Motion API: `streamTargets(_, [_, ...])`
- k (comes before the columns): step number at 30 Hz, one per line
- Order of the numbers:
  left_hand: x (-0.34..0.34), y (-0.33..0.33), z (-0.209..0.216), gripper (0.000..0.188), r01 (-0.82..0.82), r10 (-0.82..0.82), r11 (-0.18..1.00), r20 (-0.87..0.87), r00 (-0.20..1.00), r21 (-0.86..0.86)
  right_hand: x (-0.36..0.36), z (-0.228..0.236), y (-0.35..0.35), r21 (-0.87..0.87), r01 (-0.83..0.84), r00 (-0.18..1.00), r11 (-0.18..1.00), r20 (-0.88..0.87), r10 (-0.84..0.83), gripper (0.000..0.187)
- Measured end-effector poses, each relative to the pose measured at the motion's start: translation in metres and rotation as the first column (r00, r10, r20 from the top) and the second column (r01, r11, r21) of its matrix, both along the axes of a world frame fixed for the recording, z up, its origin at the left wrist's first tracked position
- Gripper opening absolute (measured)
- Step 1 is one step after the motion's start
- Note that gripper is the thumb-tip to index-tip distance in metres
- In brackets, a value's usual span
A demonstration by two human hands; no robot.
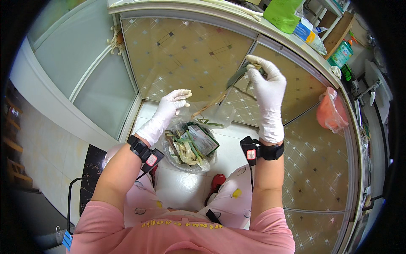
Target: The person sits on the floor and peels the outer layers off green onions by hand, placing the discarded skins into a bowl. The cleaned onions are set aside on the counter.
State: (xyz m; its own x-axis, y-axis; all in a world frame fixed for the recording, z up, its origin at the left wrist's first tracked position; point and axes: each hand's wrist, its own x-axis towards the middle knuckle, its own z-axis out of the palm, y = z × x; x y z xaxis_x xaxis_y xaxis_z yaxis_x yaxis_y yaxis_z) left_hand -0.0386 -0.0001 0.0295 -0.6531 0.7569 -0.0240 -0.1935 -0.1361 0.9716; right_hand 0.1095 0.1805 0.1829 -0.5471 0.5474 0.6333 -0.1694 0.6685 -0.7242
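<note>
Held up in front of the cupboard doors, my white-gloved right hand [267, 84] pinches a wilted green leafy stalk [237, 77]; a long brownish strand hangs from it down to the left. My left hand [170, 106], gloved too, hovers above the waste bin [171, 160] with its fingers apart and nothing visible between them. Clear plastic liner [224, 113] spreads up from the bin's far side. Inside lie pale and green vegetable scraps [186, 153] and a flat printed package [203, 139] with a dark edge.
Tan patterned cupboard doors [186, 55] rise just beyond the bin, under a countertop holding a green bag [282, 15] and a teal bottle [341, 54]. A red plastic bag [332, 111] hangs at the right. Frosted door panels [101, 91] stand left.
</note>
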Motion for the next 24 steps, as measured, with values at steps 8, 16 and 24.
streamTargets(8, [-0.002, 0.000, 0.002, 0.038, -0.047, 0.047, 0.999, -0.001, 0.999, 0.012, 0.035, 0.068, -0.007, 0.155, -0.041, 0.992, 0.987, -0.113, 0.059, 0.018])
streamTargets(16, [-0.007, -0.004, -0.001, 0.037, -0.079, 0.078, 0.997, 0.033, 0.996, 0.028, 0.060, 0.110, -0.008, 0.216, 0.033, 0.996, 0.976, -0.086, -0.015, 0.022])
streamTargets(24, [-0.011, -0.006, -0.005, 0.036, -0.065, 0.062, 0.997, 0.060, 0.996, 0.042, 0.066, 0.114, -0.001, 0.152, -0.114, 0.993, 0.982, -0.011, 0.117, 0.021])
